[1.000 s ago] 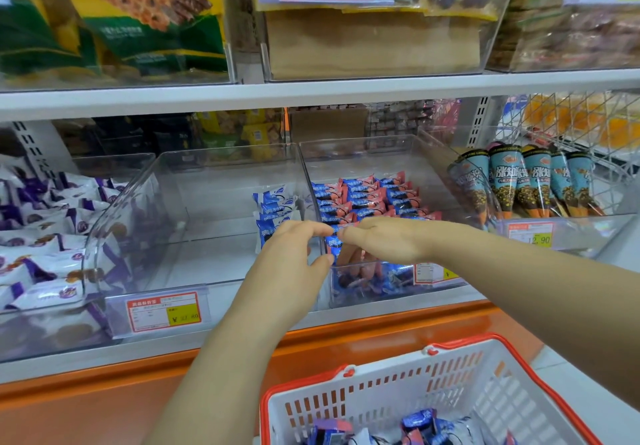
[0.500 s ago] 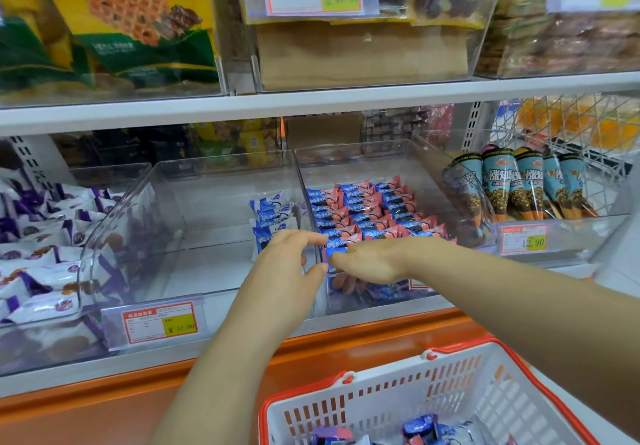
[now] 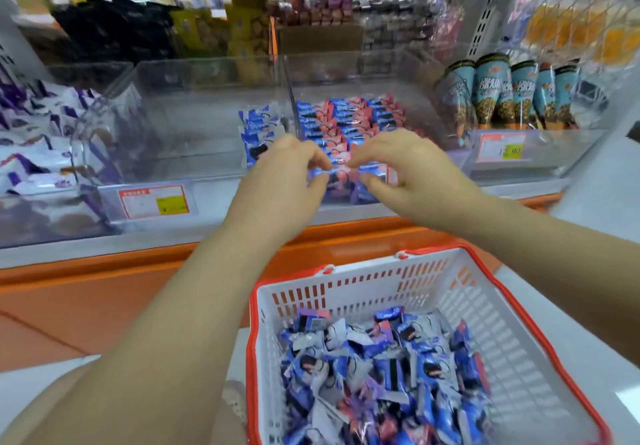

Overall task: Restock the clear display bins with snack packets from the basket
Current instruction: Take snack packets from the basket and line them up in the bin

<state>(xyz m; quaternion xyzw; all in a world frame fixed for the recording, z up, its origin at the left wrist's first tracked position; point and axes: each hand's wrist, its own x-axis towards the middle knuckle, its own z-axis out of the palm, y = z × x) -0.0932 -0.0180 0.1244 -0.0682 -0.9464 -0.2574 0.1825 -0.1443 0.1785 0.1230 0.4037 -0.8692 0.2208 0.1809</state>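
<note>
Head view, looking down past two bare forearms at a shelf (image 3: 242, 233) of clear bins. Pinching one blue-and-pink packet (image 3: 341, 176) by its ends: left hand (image 3: 284, 174) at the left end, right hand (image 3: 408, 171) at the right, fingers of both curled, thumb and forefinger closed on the wrapper. Somewhat blurred, so no finer detail of the grip. Held just above the front wall of the middle bin (image 3: 349, 64), at the near edge of the neat rows (image 3: 349, 115) of matching packets already lying inside. Just left of it, sharing a wall, another bin (image 3: 194, 74), with only a short stack of blue-and-white packets (image 3: 258, 129) along its right side and a red-framed price tag (image 3: 154, 202) on its front. Far left, purple-and-white bags (image 3: 31, 154). Right of the middle bin, teal cones (image 3: 491, 91) standing upright, touching one another. Below the shelf, an orange ledge (image 3: 104, 271). Nearest the camera, under the right forearm, a white basket (image 3: 363, 282) with a red rim, holding a loose heap (image 3: 381, 375) of blue, white and pink packets.
</note>
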